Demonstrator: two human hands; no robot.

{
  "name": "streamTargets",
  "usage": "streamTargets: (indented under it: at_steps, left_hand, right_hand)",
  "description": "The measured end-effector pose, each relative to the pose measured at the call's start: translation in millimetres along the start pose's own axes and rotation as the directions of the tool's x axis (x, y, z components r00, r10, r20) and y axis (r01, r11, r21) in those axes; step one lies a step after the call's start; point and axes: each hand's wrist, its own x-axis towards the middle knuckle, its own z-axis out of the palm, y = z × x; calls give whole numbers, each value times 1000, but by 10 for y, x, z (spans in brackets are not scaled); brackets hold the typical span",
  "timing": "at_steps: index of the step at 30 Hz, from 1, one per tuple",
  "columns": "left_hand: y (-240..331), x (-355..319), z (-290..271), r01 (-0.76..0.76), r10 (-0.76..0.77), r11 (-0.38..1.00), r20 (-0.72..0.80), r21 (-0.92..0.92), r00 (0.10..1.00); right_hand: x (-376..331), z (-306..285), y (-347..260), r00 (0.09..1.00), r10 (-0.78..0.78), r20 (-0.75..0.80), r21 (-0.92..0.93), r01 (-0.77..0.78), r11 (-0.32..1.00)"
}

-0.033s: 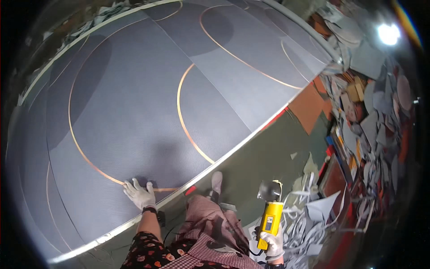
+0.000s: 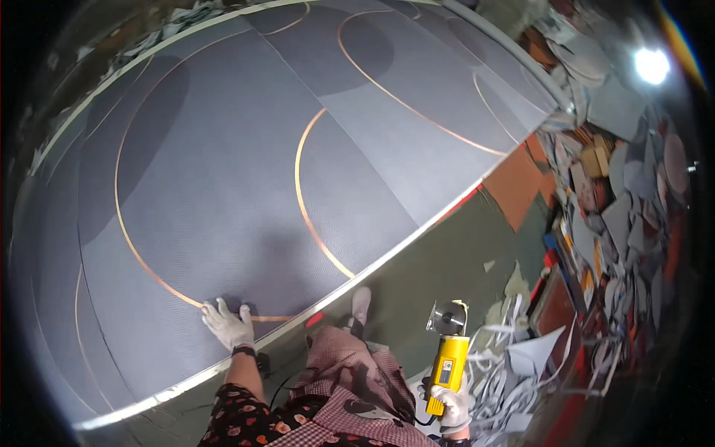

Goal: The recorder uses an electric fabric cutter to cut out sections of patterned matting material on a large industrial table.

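Note:
A wide dark grey ribbed sheet [image 2: 223, 164] covers the table, with thin curved orange-tan lines running across it. My left hand [image 2: 228, 326], in a white glove, lies flat with spread fingers on the sheet near its front edge, over one end of a curved line. Off the table at the lower right, my right hand [image 2: 453, 408], gloved too, is wrapped round the yellow body of a rotary cutter [image 2: 451, 361]. The cutter points away from me, its round metal blade at the top, apart from the sheet.
The table's pale edge [image 2: 395, 252] runs diagonally beside me. Heaps of grey offcuts [image 2: 622, 216] and curled white strips [image 2: 500, 372] lie at the right. An orange-brown piece [image 2: 514, 182] rests against the table's right side. A bright lamp [image 2: 652, 66] shines at the upper right.
The view has shifted slightly. The cutter's blade, a dark blur before, now shows a clear disc with a bright centre. Both hands keep nearly the same places.

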Motion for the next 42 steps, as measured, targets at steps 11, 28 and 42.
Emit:
streamTargets:
  at_steps: [11, 28, 42]
  left_hand:
    - [1034, 49, 188, 475, -472, 880, -91, 20, 877]
    - [2117, -341, 425, 232, -246, 969, -429, -85, 869]
    - [2100, -356, 478, 192, -199, 979, -482, -64, 853]
  right_hand:
    - [1844, -791, -756, 961, 112, 252, -197, -63, 978]
    - [3018, -861, -1070, 911, 143, 387, -855, 296, 426]
    - [3259, -864, -915, 908, 123, 402, -860, 327, 392]
